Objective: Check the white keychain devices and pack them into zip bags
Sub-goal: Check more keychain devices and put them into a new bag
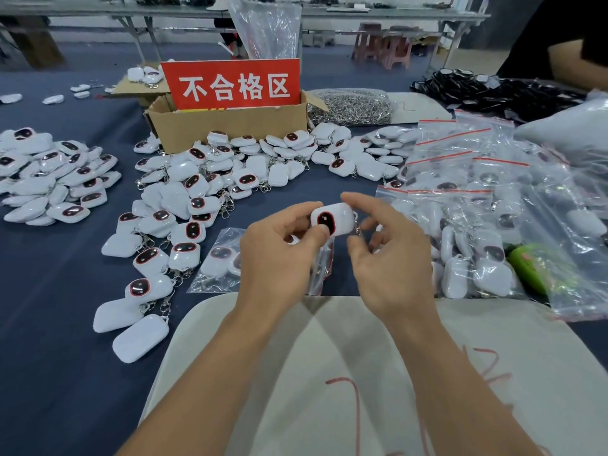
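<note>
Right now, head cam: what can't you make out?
Head view:
Cardboard box contents: hidden by its front wall and the red sign.
Held keychain device: back faces away; left hand thumb covers part of its dark window.
Right hand: motion blur, grip on the clasp unclear.
Green object: blurred under plastic bags, unidentifiable.

A factory packing workshop — heaps of white rounded plastic keychain devices (184, 205) lie from nine to twelve o'clock on a blue cloth-covered worktable (65, 324). A brown cardboard box (230, 126) with a red white-lettered sign (232, 85) stands at twelve, clear red-striped zip bags (460, 149) at two — grey metal-framed tables (131, 11) beyond.
</note>
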### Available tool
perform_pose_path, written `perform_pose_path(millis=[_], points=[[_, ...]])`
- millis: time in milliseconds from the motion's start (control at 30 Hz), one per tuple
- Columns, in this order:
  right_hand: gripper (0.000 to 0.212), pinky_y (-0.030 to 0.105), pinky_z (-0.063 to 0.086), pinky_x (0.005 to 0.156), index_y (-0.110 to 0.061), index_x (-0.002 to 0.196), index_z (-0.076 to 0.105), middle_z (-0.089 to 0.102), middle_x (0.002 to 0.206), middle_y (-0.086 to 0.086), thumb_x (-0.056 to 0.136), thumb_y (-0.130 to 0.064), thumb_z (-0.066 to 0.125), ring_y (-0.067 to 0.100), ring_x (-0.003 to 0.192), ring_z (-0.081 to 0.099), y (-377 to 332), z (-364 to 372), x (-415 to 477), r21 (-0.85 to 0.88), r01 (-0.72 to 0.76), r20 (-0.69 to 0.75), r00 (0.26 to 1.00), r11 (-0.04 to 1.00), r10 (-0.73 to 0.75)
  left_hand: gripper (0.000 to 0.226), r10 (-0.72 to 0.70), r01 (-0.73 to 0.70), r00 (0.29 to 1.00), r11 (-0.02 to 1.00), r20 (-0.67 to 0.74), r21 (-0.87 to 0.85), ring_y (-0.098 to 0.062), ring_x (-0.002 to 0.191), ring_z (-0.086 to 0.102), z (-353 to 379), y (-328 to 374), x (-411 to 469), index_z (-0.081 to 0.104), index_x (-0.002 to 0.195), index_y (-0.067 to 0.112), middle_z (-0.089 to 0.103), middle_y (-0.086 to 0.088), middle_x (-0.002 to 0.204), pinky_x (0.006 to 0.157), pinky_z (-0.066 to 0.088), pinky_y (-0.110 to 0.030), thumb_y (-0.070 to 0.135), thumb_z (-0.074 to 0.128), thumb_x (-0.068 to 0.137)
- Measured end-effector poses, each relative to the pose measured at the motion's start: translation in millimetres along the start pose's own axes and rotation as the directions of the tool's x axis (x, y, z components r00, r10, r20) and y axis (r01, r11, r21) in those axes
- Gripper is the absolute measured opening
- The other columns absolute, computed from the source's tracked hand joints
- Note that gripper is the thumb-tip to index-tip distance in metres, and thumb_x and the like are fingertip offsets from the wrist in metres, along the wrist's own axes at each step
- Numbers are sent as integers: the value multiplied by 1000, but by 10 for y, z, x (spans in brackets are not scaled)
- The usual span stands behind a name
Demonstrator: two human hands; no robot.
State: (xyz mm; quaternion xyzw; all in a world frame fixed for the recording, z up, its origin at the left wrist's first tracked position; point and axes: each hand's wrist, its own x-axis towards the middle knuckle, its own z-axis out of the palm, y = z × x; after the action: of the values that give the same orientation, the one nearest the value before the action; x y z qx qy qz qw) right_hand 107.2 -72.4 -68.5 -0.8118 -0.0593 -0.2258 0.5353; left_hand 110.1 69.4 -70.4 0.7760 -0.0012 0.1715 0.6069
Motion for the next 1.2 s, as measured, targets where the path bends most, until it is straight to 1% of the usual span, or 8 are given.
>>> perform_pose_path(millis=[167,267,400,667,800,900,1000,1200], points=[[48,9,42,68,-35,124,71,63,81,-23,84,-9,77,5,72,58,50,42,-8,-13,-23,56,998,1000,23,25,-82,89,995,987,57,-136,-5,89,74,-26,-7,22,78,110,36,79,11,93,80,55,-25,26,72,88],[34,19,52,70,-40,109,71,70,79,-15,85,-16,80,6,71,64,58,65,-6,63,-89,58,995,994,85,22,-64,59,997,989,-32,-135,-3,83,73,-46,-19,38,78,106,37,78,15,88,74,53,-15,34,64,90],[38,12,51,62,-47,92,67,72,82,-22,83,-13,81,-5,62,59,41,33,39,155,-154,-65,984,976,166,28,-67,62,980,997,-185,-35,-9,74,68,-108,-18,62,72,119,38,73,13,74,80,52,-29,38,57,96],[38,17,54,72,-37,104,72,74,86,-13,81,-8,82,2,72,65,21,-25,62,187,-179,-62,979,966,193,47,72,46,893,967,-444,250,-7,117,51,-327,-2,173,52,140,36,62,23,121,102,41,-33,32,59,94],[40,13,50,66,-33,104,73,74,88,-17,76,-6,85,-1,65,59,5,11,10,135,-151,33,988,979,148,10,98,11,970,899,-224,439,-9,73,59,-211,-29,64,71,84,38,65,19,69,70,47,-33,34,61,83],[39,16,48,62,-35,99,72,71,80,-8,74,-8,84,0,59,55,-5,2,-7,59,-171,-13,985,984,172,36,95,-67,996,691,1,719,-15,62,56,-77,-11,-25,64,62,30,58,12,54,55,27,-27,60,50,74],[35,11,41,60,-37,95,71,70,82,-17,71,-15,84,-1,62,57,19,-65,-4,-45,-190,-46,981,981,188,49,52,-115,993,534,104,837,-20,62,57,-29,-36,-34,63,56,24,56,6,52,54,30,-28,66,41,69],[37,8,41,65,-35,98,73,67,79,-16,71,-13,84,5,75,55,-6,-95,-26,-173,-88,-22,996,981,86,46,35,-141,988,585,149,799,-14,59,58,-68,-61,1,68,58,27,59,5,49,52,29,-25,68,50,67]])
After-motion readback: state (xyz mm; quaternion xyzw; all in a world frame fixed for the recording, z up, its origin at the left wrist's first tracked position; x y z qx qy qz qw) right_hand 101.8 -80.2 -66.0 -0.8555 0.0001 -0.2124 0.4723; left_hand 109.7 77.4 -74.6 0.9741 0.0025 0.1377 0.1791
